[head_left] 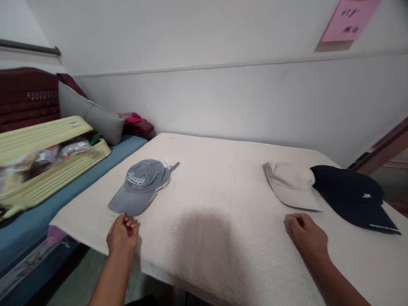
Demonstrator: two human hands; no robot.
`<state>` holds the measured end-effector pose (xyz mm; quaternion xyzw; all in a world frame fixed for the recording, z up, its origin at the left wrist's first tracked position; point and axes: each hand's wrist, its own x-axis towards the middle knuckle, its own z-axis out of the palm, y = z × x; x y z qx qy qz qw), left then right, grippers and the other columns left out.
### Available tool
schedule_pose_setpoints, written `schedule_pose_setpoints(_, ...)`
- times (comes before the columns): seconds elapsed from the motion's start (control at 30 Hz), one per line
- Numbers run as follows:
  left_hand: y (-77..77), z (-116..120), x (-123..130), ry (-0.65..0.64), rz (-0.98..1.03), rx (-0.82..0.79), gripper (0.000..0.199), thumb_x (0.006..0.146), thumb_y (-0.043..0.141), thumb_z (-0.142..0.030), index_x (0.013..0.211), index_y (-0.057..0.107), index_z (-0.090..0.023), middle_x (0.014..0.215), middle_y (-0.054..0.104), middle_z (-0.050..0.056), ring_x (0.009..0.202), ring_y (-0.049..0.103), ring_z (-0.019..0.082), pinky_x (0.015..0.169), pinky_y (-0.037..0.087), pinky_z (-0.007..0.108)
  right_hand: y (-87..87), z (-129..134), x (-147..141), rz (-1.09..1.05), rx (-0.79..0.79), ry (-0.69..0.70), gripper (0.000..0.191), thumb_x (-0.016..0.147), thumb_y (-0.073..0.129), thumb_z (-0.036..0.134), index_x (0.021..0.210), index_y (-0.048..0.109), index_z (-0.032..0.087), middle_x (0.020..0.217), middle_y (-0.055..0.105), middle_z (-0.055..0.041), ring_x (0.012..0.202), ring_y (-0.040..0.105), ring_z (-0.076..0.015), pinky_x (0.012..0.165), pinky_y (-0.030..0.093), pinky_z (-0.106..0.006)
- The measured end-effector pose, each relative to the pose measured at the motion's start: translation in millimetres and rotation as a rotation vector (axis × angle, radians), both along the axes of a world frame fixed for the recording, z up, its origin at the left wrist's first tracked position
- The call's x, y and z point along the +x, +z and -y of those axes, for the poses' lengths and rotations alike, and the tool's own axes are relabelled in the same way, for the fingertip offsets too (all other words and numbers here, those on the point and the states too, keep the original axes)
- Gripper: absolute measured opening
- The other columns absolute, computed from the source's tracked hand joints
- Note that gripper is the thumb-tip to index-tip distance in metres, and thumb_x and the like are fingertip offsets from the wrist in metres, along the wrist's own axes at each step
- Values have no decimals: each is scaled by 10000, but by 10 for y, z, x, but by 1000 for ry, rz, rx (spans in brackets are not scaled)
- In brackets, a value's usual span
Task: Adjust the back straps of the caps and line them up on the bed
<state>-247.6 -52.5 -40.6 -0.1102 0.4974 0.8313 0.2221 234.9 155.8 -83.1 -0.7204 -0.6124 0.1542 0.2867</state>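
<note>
A grey baseball cap (142, 182) with white "Always" lettering lies on the left of the cloth-covered table, its brim toward me and its back strap sticking out to the right. Just below that brim, my left hand (123, 236) rests with curled fingers, its fingertips close to the edge; I cannot tell if they touch it. On the right, a beige cap (288, 180) lies beside a dark navy cap (349, 189), and the two meet at their sides. My right hand (307, 233) is loosely closed on the cloth, below the beige brim and apart from it.
The table cloth (210, 178) is cream and textured. At left stands a blue bed or bench (127, 146) with a grey cushion (95, 114) and a yellow case (73, 163) holding bagged items. A white wall (223, 102) with a pink note (350, 21) rises behind.
</note>
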Motion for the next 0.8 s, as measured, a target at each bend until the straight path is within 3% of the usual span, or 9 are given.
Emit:
schedule_pose_setpoints(0.17,23,-95,70,-60,-124,-60,174,670,702,-143,677,528,-150,528,488,-71,409,451,60,325,361,143,-12,4,-1,-21,16,-6,272,733,482,464,770,597,221,743,666,-68,705,589,-250,673,392,-343)
schedule_pose_setpoints(0.33,136,-233,196,-158,-243,-28,107,681,680,-107,733,590,-133,640,603,-24,511,582,95,365,427,148,7,24,-26,-39,54,-17,306,725,487,473,802,611,203,754,670,-75,714,594,-251,677,393,-343)
schedule_pose_setpoints(0.57,371,-376,698,-179,-410,144,197,675,707,-162,853,624,-176,788,649,-31,610,639,102,484,479,174,17,52,-21,-78,60,12,278,688,499,459,739,604,206,706,655,-48,679,582,-229,641,391,-318)
schedule_pose_setpoints(0.7,429,-420,1122,-219,-519,171,204,668,731,-221,834,628,-164,754,658,-13,623,653,137,569,509,231,91,178,-155,-309,102,-47,266,639,557,423,747,623,189,730,657,-55,704,576,-226,658,406,-320)
schedule_pose_setpoints(0.8,394,-421,1483,-310,-555,126,155,699,712,-241,810,636,-165,717,674,5,628,645,150,634,511,264,170,444,-409,-712,-11,-56,232,640,606,381,747,605,175,643,607,-39,601,531,-186,568,396,-303)
